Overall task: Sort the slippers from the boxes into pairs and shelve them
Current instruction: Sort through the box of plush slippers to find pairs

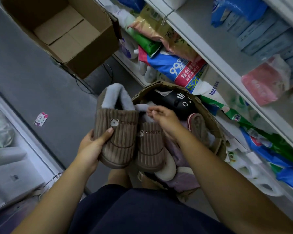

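Brown pair
My left hand [91, 146] grips the first slipper [118, 132]; my right hand [166, 120] pinches the second slipper [150, 146] by its collar; it may slip.

Dark navy garment [142, 213] of smooth plain cloth across the lap (shorts or skirt, unclear), bare knee [117, 178] just beyond its hem, bare sleeveless forearms either side of it, left hand [90, 146] and right hand [165, 121] with short plain nails

I read a large "99" on the blue detergent bag [166, 65], "复合" on its red band [189, 73], "520" just below, lettering on the brown slippers [118, 132] too blurred for me.
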### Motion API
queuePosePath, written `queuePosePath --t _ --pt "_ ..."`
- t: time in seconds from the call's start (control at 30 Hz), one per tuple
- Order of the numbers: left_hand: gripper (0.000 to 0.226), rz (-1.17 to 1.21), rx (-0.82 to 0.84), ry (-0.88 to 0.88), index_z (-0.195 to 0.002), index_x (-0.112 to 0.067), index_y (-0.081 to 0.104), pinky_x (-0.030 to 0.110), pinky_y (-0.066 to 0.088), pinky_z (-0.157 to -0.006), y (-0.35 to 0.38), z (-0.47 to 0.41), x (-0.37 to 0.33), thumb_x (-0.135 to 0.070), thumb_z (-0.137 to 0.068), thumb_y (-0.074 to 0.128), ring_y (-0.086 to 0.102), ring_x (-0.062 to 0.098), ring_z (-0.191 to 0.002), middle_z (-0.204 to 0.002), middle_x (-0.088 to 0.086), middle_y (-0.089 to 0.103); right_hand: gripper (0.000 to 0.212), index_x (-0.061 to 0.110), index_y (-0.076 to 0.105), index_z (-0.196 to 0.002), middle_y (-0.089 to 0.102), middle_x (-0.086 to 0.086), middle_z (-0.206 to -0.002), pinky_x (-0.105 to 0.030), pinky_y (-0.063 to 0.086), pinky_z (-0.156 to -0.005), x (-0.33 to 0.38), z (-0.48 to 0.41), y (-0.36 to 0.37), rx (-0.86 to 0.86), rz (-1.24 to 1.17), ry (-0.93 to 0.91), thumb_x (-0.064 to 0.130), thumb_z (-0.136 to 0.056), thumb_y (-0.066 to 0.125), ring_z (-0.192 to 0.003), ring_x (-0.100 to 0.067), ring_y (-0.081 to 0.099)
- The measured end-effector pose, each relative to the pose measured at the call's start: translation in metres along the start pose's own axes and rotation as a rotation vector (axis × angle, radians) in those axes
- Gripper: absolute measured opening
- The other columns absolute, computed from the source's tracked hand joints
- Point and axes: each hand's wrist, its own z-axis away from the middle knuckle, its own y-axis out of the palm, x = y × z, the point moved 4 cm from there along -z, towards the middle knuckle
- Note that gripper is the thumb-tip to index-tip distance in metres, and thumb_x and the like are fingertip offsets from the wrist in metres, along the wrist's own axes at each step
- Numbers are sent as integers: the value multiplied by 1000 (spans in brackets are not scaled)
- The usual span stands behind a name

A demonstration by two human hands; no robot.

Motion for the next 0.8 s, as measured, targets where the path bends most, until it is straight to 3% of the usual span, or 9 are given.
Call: queuePosePath --t 0.1,0.23,0.3,0.4,0.47,0.6,0.7,0.8 --pt "59 54 36 -18 -130 -11 62 40 55 -95 14 0 -8 -36 -79 77 73 22 -106 -115 6 76 26 5 59 -122 67 -14 -116 -27 54 -93 -14 0 -12 -99 -507 103 -2 -102 44 -113 -21 64" --pt "54 -10 217 -182 -132 -7 61 42 52 -98 44 -2 9 -35 -87 72 70 26 -113 -122 10 73 19 4 56 -117 64 -16 -108 -35 56 -91 -29 8 -31 -168 -764 224 1 -103 44 -104 -25 64" --pt "52 -104 180 -217 -132 -7 61 45 55 -96 54 -5 31 -32 -89 73 71 29 -110 -121 11 73 17 6 59 -117 66 -12 -105 -34 55 -91 -43 14 -53 -240 -608 241 7 -102 51 -103 -24 64" --pt "49 -132 98 -193 -134 -9 61 50 55 -98 61 -10 55 -28 -91 73 71 28 -107 -122 11 72 13 15 66 -109 68 -4 -103 -25 49 -82 -75 21 -93 -315 19 252 16 -99 59 -104 -22 62" --pt "42 -146 90 -179 -131 -11 63 47 56 -96 63 -15 59 -27 -93 71 72 25 -106 -120 8 74 20 9 66 -113 66 -10 -111 -32 47 -88 -102 23 -109 -278 282 325 18 -100 54 -107 -28 60" --pt "29 -187 85 -143 -112 -16 68 39 57 -83 57 -24 60 -31 -87 72 75 18 -95 -101 0 79 35 3 59 -129 60 -20 -132 -37 44 -101 -145 26 -115 -184 346 544 21 -102 47 -123 -36 56" --pt "55 -200 80 -154 -126 -11 64 41 56 -86 51 -26 63 -37 -78 74 74 22 -103 -113 5 77 45 -1 59 -128 61 -22 -131 -35 42 -98 -166 27 -113 -176 381 561 32 -107 37 -123 -35 55" --pt "63 -199 95 -174 -134 -9 59 42 55 -90 50 -26 68 -37 -79 73 72 24 -109 -120 8 74 54 -1 53 -136 52 -20 -143 -37 36 -108 -173 23 -113 -150 337 580 39 -108 31 -133 -34 48"
